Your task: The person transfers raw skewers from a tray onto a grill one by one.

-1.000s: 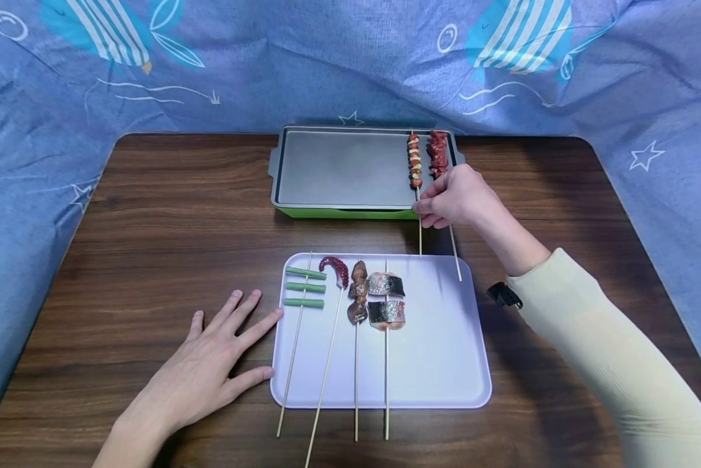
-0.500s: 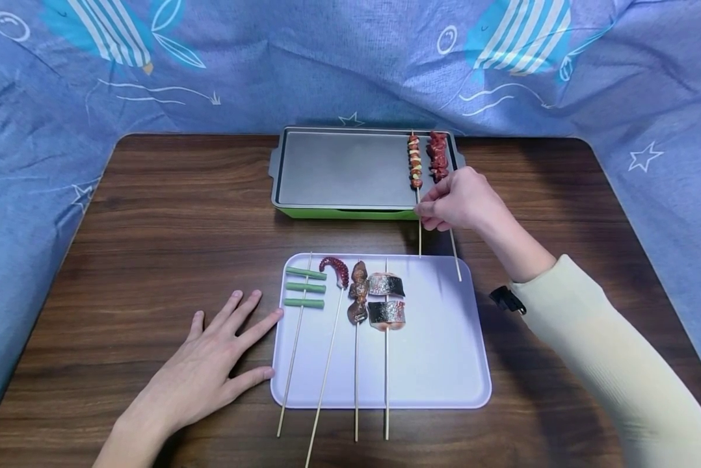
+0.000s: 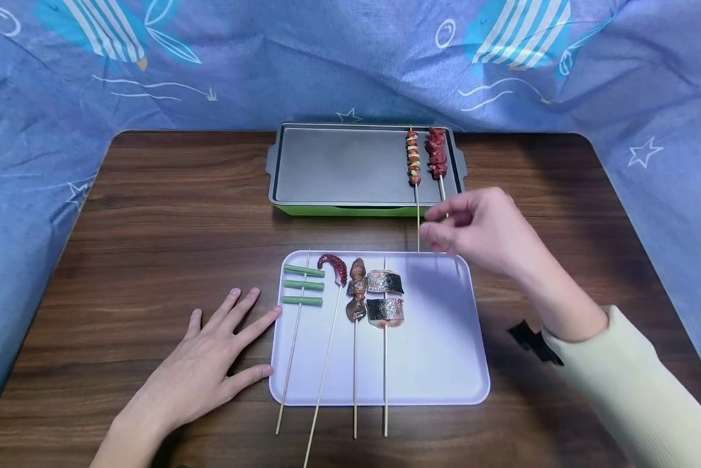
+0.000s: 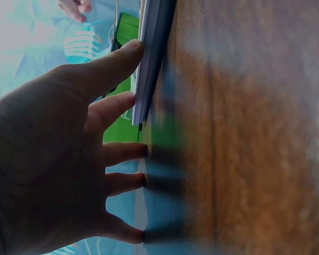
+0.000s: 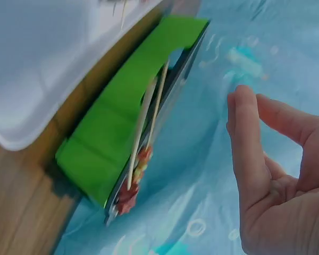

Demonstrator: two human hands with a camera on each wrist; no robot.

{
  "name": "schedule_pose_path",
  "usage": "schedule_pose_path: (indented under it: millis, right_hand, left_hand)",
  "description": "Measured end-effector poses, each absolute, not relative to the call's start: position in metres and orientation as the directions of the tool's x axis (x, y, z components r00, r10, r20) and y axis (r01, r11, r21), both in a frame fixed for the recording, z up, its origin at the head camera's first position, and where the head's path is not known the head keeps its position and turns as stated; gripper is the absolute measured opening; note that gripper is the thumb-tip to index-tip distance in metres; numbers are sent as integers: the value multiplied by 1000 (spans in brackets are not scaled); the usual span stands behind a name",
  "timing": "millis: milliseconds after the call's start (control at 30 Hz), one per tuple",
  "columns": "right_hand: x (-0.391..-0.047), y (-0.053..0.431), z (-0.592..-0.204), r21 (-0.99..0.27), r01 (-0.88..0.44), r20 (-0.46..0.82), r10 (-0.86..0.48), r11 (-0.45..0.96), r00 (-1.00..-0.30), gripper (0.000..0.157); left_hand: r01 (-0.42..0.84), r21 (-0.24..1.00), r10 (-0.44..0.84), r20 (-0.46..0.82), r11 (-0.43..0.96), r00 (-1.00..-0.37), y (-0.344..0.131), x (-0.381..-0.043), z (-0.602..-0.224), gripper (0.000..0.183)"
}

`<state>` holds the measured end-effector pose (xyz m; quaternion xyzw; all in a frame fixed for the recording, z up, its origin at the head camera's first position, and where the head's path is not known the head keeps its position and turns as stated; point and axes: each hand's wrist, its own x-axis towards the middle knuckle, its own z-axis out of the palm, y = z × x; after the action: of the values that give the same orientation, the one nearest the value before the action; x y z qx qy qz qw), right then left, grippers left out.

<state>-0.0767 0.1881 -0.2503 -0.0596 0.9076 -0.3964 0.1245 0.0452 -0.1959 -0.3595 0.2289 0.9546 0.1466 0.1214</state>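
My left hand (image 3: 204, 364) lies spread beside the lilac tray (image 3: 438, 364), its thumb and index fingertip at the tray's left rim. Holding nothing, my right hand (image 3: 482, 227) hovers between tray and grill, fingers loosely bent, thumb and fingertips close together in the right wrist view. Just left of it, a skewer of red and yellow pieces (image 3: 413, 159) lies on the dark grill plate (image 3: 339, 166) with its stick overhanging the front. A red meat skewer (image 3: 436, 153) lies at the plate's right end, its stick partly hidden behind my right hand.
On the tray, left to right, lie a green-stick skewer (image 3: 304, 285), a tentacle skewer (image 3: 334, 268), a brown meat skewer (image 3: 357, 289) and a fish-slice skewer (image 3: 385, 312). Their sticks overhang the front rim. A blue patterned cloth (image 3: 227, 58) hangs behind the wooden table (image 3: 169, 195).
My right hand has let go of the red-and-yellow skewer's stick and moved back towards me and to the right. The skewer stays on the grill plate. My left hand keeps its place.
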Motion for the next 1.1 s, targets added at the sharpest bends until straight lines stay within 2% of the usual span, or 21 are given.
schedule_pose_path:
  millis: [167,367,600,800,967,1100]
  right_hand:
    - [-43,186,-256,-765,-32,-234,-324,643,-917,15]
    - [-11,180,-280,-755,-64,-301,-432,653,-850,6]
    - [9,174,-308,-684,-110,-337,-446,721,-829,14]
    - [22,166,-332,-683,-119,-352,-467,721,-811,23]
    - [30,162,-344,-699,-91,-365,-464,709,-807,30]
    - [34,160,-350,-731,-32,-384,-449,682,-807,28]
  left_hand:
    - [402,326,472,-171,855,-865,-196,45,-360,75]
    - [411,332,478,-150,849,-866,-195,45,-360,75]
    - [415,329,479,-143,849,-866,-195,46,-360,74]
    - [407,330,475,-161,852,-865,-195,46,-360,75]
    - [399,333,470,-166,854,-867,-196,46,-360,76]
    - [399,332,469,-164,854,-868,-196,46,-359,75]
